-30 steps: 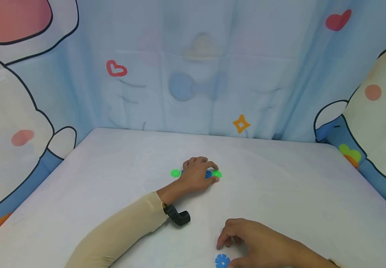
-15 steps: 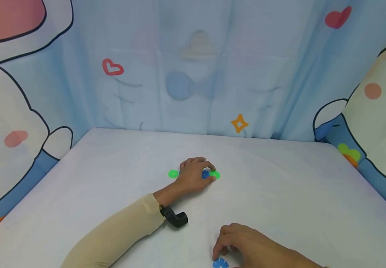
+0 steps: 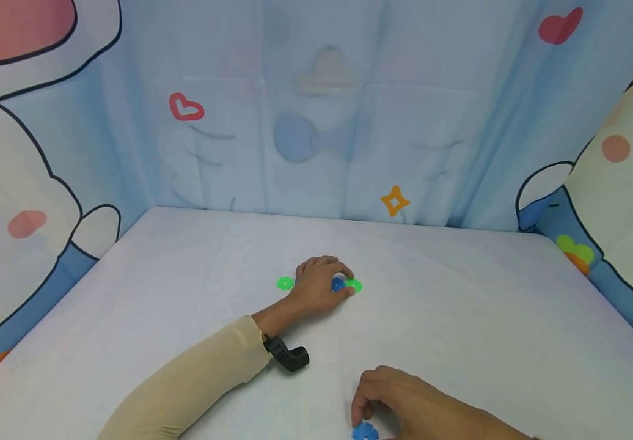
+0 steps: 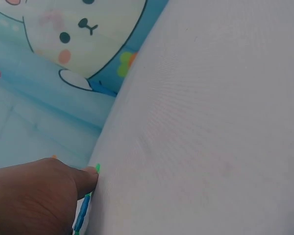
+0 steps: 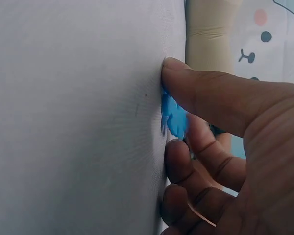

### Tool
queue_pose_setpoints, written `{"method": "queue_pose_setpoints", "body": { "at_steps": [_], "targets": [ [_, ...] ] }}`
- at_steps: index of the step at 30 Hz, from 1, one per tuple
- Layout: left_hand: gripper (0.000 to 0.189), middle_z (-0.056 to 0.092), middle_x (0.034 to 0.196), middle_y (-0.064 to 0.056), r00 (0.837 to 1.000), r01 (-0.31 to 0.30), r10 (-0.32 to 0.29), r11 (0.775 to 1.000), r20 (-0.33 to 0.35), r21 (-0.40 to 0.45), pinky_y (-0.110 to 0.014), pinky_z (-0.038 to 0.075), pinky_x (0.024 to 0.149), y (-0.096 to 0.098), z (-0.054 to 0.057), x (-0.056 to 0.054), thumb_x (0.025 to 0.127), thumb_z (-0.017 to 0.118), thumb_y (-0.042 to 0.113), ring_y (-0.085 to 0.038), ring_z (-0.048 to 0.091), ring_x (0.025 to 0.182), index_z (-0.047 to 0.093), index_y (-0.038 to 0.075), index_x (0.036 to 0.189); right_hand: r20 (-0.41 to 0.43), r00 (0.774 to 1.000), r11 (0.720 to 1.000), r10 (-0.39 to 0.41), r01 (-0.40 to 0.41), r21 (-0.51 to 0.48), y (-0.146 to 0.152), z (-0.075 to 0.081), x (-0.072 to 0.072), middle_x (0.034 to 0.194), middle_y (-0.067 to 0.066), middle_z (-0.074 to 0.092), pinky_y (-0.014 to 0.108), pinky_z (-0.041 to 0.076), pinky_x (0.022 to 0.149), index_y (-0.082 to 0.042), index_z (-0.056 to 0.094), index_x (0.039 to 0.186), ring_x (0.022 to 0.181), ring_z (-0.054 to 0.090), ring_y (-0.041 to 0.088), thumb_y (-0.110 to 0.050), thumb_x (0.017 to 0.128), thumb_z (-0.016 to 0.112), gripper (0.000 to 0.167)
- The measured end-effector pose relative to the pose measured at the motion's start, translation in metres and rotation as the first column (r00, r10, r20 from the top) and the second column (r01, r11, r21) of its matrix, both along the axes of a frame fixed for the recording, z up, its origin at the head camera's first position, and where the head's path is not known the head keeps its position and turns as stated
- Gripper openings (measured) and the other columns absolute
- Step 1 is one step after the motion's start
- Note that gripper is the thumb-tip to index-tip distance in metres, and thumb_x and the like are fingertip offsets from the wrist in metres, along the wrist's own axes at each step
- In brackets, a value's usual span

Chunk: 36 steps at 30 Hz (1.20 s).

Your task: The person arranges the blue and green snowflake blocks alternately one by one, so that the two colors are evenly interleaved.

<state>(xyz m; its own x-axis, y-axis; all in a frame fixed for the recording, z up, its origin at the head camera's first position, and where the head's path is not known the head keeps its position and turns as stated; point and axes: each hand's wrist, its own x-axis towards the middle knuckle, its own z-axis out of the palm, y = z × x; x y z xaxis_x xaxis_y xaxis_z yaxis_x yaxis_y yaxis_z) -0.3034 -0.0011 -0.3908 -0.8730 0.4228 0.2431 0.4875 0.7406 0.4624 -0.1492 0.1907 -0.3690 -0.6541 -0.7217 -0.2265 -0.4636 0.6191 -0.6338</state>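
Note:
In the head view my left hand (image 3: pixel 319 286) lies over a row of notched plastic snowflake discs mid-table. Its thumb and index finger hold the green disc (image 3: pixel 354 285) at the row's right end. A blue disc (image 3: pixel 338 284) shows inside that grip, and another green disc (image 3: pixel 285 283) sticks out at the left. The palm hides the middle of the row. Near the front edge of the head view, my right hand (image 3: pixel 404 400) pinches a single blue snowflake disc (image 3: pixel 365 431). The right wrist view shows this blue disc (image 5: pixel 175 116) between thumb and fingers, close to the white surface.
A white cloth covers the table (image 3: pixel 487 324). Behind it hangs a light blue curtain (image 3: pixel 228 165) printed with cartoon animals, hearts and a star. A black strap with a camera mount (image 3: pixel 289 355) sits on the left wrist.
My right hand has lowered slightly toward the near edge, and its index finger has come down to the blue disc. The left hand stays over the row.

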Motion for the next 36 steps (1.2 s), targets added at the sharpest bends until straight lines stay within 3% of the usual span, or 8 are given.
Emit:
{"method": "queue_pose_setpoints", "body": {
  "at_steps": [5, 12, 19, 22, 28, 30, 33, 36],
  "targets": [
    [0.03, 0.05, 0.147, -0.009, 1.0, 0.006, -0.006, 1.0, 0.009, 0.01, -0.06, 0.026, 0.112, 0.0, 0.0, 0.0, 0.094, 0.064, 0.039, -0.033, 0.038, 0.14, 0.068, 0.024, 0.119, 0.075, 0.997, 0.999, -0.023, 0.026, -0.033, 0.0, -0.001, 0.003, 0.096, -0.019, 0.056, 0.019, 0.045, 0.085, -0.038, 0.061, 0.095, 0.095, 0.049, -0.002, -0.042, 0.074, 0.083, 0.03],
    [0.029, 0.051, 0.146, -0.008, 1.0, 0.007, -0.007, 1.0, 0.003, 0.019, -0.06, 0.027, 0.111, -0.001, -0.001, -0.001, 0.094, 0.065, 0.039, -0.034, 0.039, 0.14, 0.068, 0.024, 0.118, 0.185, 0.98, 0.997, -0.073, 0.067, 0.041, 0.001, 0.003, 0.0, 0.099, -0.016, 0.055, 0.02, 0.046, 0.087, -0.042, 0.064, 0.104, 0.094, 0.05, 0.002, -0.037, 0.075, 0.084, 0.036],
    [0.03, 0.05, 0.147, -0.009, 1.0, 0.011, -0.011, 1.0, 0.008, 0.026, -0.06, 0.026, 0.112, -0.001, -0.001, -0.001, 0.094, 0.064, 0.039, -0.034, 0.038, 0.14, 0.068, 0.024, 0.119, 0.19, 0.982, 0.998, -0.009, 0.02, -0.053, 0.008, 0.003, 0.0, 0.109, -0.016, 0.059, 0.021, 0.045, 0.09, -0.038, 0.068, 0.106, 0.101, 0.053, 0.001, -0.032, 0.084, 0.077, 0.024],
    [0.029, 0.051, 0.146, -0.009, 1.0, 0.012, -0.012, 0.999, 0.004, 0.03, -0.061, 0.026, 0.111, -0.002, -0.001, 0.0, 0.093, 0.065, 0.038, -0.035, 0.039, 0.139, 0.068, 0.023, 0.118, 0.155, 0.987, 0.995, 0.047, -0.032, -0.097, 0.01, 0.002, -0.001, 0.108, -0.019, 0.061, 0.02, 0.045, 0.09, -0.037, 0.069, 0.108, 0.101, 0.054, -0.001, -0.029, 0.086, 0.074, 0.023],
    [0.029, 0.052, 0.145, -0.01, 1.0, 0.019, -0.019, 0.999, 0.001, 0.04, -0.061, 0.026, 0.111, -0.002, -0.001, 0.001, 0.093, 0.065, 0.037, -0.036, 0.04, 0.138, 0.069, 0.022, 0.118, -0.045, 0.983, 0.966, 0.177, -0.183, -0.182, 0.015, 0.002, -0.011, 0.103, -0.021, 0.063, 0.018, 0.049, 0.083, -0.033, 0.069, 0.116, 0.095, 0.056, -0.005, -0.032, 0.09, 0.072, 0.027],
    [0.029, 0.052, 0.144, -0.01, 1.0, 0.022, -0.022, 0.999, -0.001, 0.046, -0.061, 0.026, 0.111, -0.001, -0.001, 0.001, 0.093, 0.066, 0.036, -0.036, 0.041, 0.138, 0.069, 0.022, 0.118, -0.081, 0.985, 0.967, 0.154, -0.167, -0.194, 0.02, 0.004, -0.017, 0.099, -0.019, 0.063, 0.018, 0.05, 0.077, -0.031, 0.07, 0.117, 0.089, 0.057, -0.003, -0.036, 0.089, 0.072, 0.029],
    [0.029, 0.052, 0.144, -0.009, 1.0, 0.022, -0.022, 0.999, -0.002, 0.042, -0.06, 0.027, 0.111, 0.0, -0.003, 0.0, 0.093, 0.066, 0.037, -0.036, 0.041, 0.138, 0.069, 0.023, 0.118, -0.106, 0.993, 0.983, 0.042, -0.06, -0.174, 0.029, 0.013, -0.035, 0.094, -0.015, 0.063, 0.02, 0.048, 0.071, -0.029, 0.071, 0.117, 0.083, 0.056, 0.002, -0.041, 0.088, 0.071, 0.032],
    [0.029, 0.052, 0.144, -0.008, 1.0, 0.013, -0.013, 1.0, -0.005, 0.026, -0.06, 0.027, 0.111, -0.001, -0.003, -0.002, 0.093, 0.065, 0.038, -0.035, 0.041, 0.138, 0.068, 0.024, 0.118, -0.215, 0.974, 0.987, -0.074, 0.04, -0.156, 0.04, 0.018, -0.061, 0.092, -0.014, 0.064, 0.022, 0.048, 0.069, -0.025, 0.071, 0.118, 0.078, 0.055, 0.005, -0.042, 0.088, 0.071, 0.035]
  ]
}}
